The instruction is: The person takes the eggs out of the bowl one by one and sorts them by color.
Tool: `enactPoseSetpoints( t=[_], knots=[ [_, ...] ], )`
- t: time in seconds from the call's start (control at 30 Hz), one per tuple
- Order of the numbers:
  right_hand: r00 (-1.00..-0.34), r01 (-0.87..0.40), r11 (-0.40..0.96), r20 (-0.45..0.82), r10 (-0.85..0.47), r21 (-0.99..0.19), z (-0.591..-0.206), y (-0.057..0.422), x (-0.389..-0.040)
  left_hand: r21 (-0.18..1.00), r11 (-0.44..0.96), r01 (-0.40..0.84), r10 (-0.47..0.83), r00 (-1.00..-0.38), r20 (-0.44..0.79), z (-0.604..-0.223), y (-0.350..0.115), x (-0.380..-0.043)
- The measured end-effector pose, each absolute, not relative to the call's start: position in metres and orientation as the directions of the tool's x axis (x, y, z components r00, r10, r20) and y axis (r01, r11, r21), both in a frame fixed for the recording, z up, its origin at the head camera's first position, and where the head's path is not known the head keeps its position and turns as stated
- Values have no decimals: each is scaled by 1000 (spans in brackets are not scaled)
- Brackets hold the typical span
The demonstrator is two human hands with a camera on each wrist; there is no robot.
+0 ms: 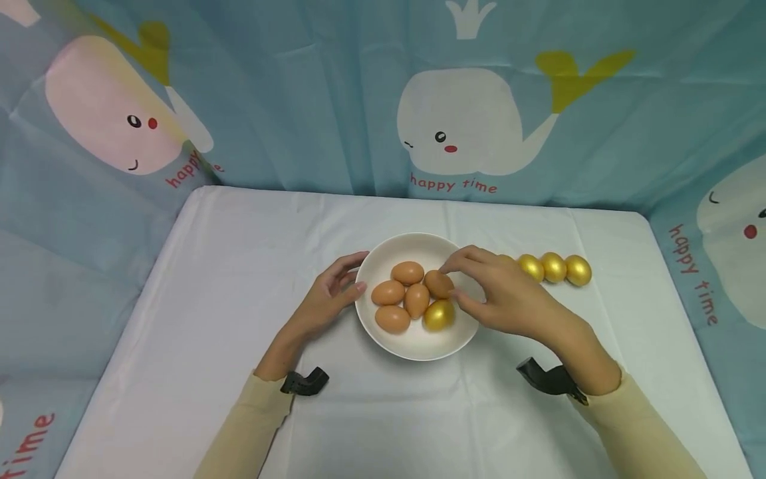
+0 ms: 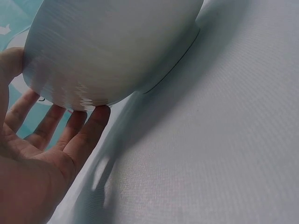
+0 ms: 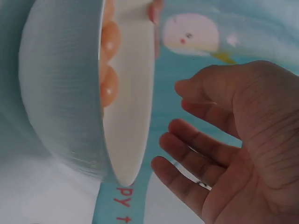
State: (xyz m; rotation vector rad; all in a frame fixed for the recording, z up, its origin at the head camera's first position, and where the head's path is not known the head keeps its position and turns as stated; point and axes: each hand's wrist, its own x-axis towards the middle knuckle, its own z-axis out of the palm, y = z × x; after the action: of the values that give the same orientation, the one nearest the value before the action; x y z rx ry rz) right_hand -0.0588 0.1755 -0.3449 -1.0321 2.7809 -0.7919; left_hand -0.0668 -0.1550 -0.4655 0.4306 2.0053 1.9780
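Observation:
A white bowl (image 1: 419,346) stands mid-table, holding several brown eggs (image 1: 392,319) and one gold egg (image 1: 439,315). At its left side my left hand (image 1: 329,296) holds it, thumb at the rim. From the left wrist view, the fingertips (image 2: 100,114) of that hand rest against the bowl's outer wall. My right hand (image 1: 509,293) reaches over the right rim, thumb and index fingertips right by a brown egg (image 1: 439,284). In the right wrist view this hand (image 3: 233,140) has loosely bent fingers, with nothing seen between them.
Several gold eggs (image 1: 553,267) lie in a row on the white-covered table (image 1: 239,266), right of the bowl; the leftmost is partly hidden by my right hand. A blue curtain (image 1: 299,100) printed with whales hangs behind and at both sides.

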Motion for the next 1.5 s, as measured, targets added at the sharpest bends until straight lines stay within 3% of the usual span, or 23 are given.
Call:
enactPoseSetpoints(
  t=[0.4, 0.63, 1.03, 1.3, 1.5],
  knots=[
    [-635, -679, 607, -84, -768, -413, -342, 150, -68, 1000, 25, -1, 407, -913, -11, -463, -157, -67],
    [-563, -727, 564, -130, -816, -392, -348, 145, -69, 999, 37, 8, 411, -912, -8, -465, -156, -68],
    [-494, -772, 528, -190, -849, -354, -359, 134, -66, 999, 38, 6, 405, -914, -10, -464, -157, -68],
    [-479, -688, 622, -410, -777, -375, -352, 128, -64, 999, 34, 5, 407, -913, -10, -462, -157, -67],
    [-471, -686, 612, -400, -786, -395, -355, 128, -64, 999, 39, 10, 407, -913, -7, -462, -156, -67]
  ],
)
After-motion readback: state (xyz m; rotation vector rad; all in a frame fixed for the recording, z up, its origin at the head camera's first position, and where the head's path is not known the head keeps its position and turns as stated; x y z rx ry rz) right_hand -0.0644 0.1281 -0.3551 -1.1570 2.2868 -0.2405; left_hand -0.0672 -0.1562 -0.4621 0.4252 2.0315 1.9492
